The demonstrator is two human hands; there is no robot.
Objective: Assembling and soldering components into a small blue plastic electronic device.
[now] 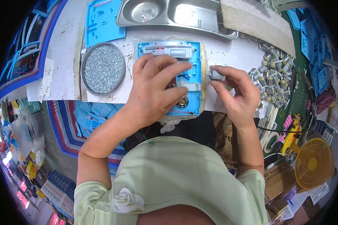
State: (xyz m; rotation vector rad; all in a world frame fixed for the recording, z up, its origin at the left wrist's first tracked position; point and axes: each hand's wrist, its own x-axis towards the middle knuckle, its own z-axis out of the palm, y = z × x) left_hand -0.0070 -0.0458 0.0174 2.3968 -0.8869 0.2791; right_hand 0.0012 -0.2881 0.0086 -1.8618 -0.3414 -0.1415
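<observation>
A light-blue plastic casing [195,75] lies in front of me on a padded block, its inner side up. Inside it are grey fittings, a small round speaker-like part [183,102] and thin wires. My left hand [152,86] reaches over its left half with fingers spread, the tips touching or just above the parts; what lies beneath the palm is hidden. Just off the casing's right edge, my right hand [238,88] pinches a small grey cylindrical motor-like part [216,75] between thumb and fingers. Similar grey parts [276,73] lie heaped at the right.
A round dish [82,69] of small screws stands left of the casing. Behind are another blue shell [105,22] and a metal tray [176,27] with springs. A board [259,28] overlaps the tray. A yellow fan [312,163] stands at lower right.
</observation>
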